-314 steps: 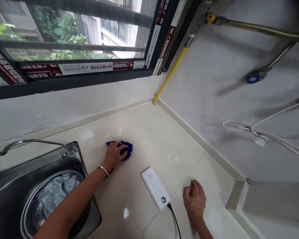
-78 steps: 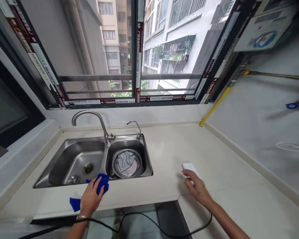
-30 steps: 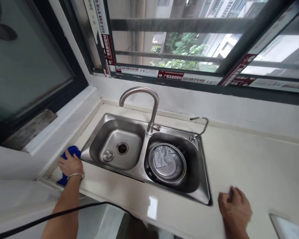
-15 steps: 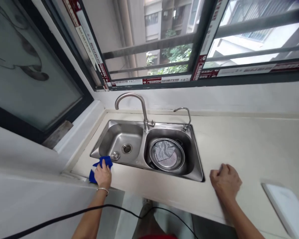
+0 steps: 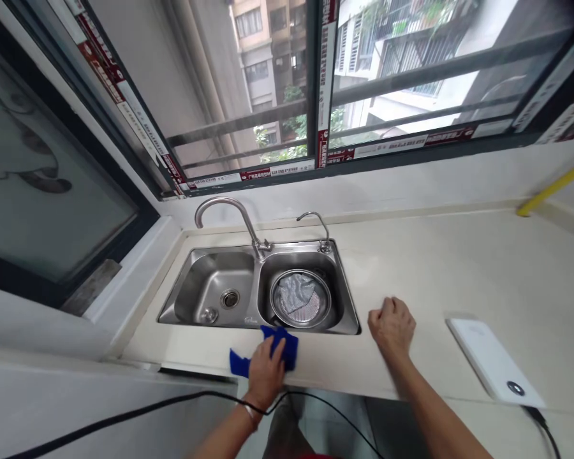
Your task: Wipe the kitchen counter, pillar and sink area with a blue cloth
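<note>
My left hand [image 5: 266,366] presses a blue cloth [image 5: 287,349] onto the counter's front strip, just below the middle of the double sink [image 5: 256,306]. Part of the cloth sticks out on either side of the fingers. To the right of the sink, my right hand [image 5: 393,325] rests on the countertop [image 5: 411,255] as a closed fist, and no object shows in it. Inside the right basin sit a round metal pot [image 5: 326,299] and a perforated strainer [image 5: 306,311], with a crumpled grey cloth [image 5: 295,290] on top.
A white phone-like device [image 5: 488,357] with a black cable lies at right. The tall tap [image 5: 242,213] and a thin small tap [image 5: 323,223] rise behind the basins. A black cord [image 5: 172,401] crosses in front. A yellow pipe [image 5: 555,188] stands at the far right.
My left hand has slid the blue cloth rightward along the counter's front, from the sink's left corner to its middle. The view has turned right; the right fist stays on the counter.
</note>
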The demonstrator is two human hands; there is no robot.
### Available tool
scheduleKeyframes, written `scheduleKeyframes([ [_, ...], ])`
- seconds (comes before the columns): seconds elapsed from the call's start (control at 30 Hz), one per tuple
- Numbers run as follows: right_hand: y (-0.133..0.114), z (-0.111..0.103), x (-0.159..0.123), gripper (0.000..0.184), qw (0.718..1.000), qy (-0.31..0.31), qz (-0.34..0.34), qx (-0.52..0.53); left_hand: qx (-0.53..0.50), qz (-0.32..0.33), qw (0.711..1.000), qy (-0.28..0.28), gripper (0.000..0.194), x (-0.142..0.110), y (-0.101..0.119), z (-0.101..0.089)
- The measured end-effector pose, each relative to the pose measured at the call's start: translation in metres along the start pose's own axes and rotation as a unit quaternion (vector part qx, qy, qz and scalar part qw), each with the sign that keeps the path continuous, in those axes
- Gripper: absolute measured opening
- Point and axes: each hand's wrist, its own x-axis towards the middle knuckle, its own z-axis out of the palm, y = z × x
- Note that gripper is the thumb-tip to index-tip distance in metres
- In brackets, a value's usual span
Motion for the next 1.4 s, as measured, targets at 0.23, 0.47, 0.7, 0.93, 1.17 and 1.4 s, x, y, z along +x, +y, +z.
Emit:
scheduleKeyframes([
  [0.23,-0.001,0.0,0.001,0.048,1.0,0.0,0.003,0.001,-0.169,0.15,0.973,-0.039,0.061,0.041,0.108,0.023],
  [0.47,-0.002,0.0,0.003,0.047,1.0,-0.006,0.019,-0.006,-0.203,0.219,0.953,-0.053,0.056,0.049,0.097,0.016],
  [0.7,0.003,0.003,0.003,0.046,1.0,0.005,0.012,-0.018,-0.112,0.091,0.99,-0.005,0.055,0.018,-0.009,0.004],
  [0.93,0.003,0.002,0.002,0.043,0.999,0.027,-0.003,-0.03,0.054,-0.077,0.993,0.073,0.041,-0.029,-0.162,-0.019],
  [1.17,0.005,-0.003,0.002,0.044,0.998,0.016,-0.033,-0.059,0.157,-0.34,0.922,0.095,0.05,-0.062,-0.251,-0.035],
  [1.4,0.003,-0.003,0.003,0.046,0.998,0.015,-0.041,-0.051,0.127,-0.529,0.829,0.127,0.053,-0.022,-0.257,-0.038],
])
